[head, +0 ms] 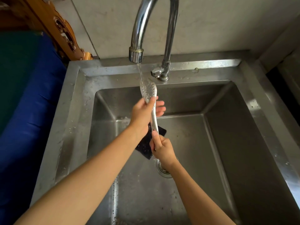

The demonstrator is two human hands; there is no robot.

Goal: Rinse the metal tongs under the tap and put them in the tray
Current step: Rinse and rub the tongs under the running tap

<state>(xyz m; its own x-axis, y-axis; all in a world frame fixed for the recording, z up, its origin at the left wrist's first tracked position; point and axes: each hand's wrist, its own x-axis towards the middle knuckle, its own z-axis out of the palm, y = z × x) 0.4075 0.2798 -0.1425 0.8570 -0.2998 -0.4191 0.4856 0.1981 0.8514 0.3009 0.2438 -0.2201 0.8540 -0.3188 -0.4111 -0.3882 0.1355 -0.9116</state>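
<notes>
Metal tongs (148,90) are being rinsed under the tap (136,55), above the sink (74,111), being gripped below the head by the left hand (142,114) and round the handle by the right hand (162,148); likely stiff, light, slippery.

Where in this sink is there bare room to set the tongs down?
Bare sink floor lies between the drain and the right wall, and again at the near end. The middle is crowded: left hand and right hand grip the tongs over a dark pad.
</notes>
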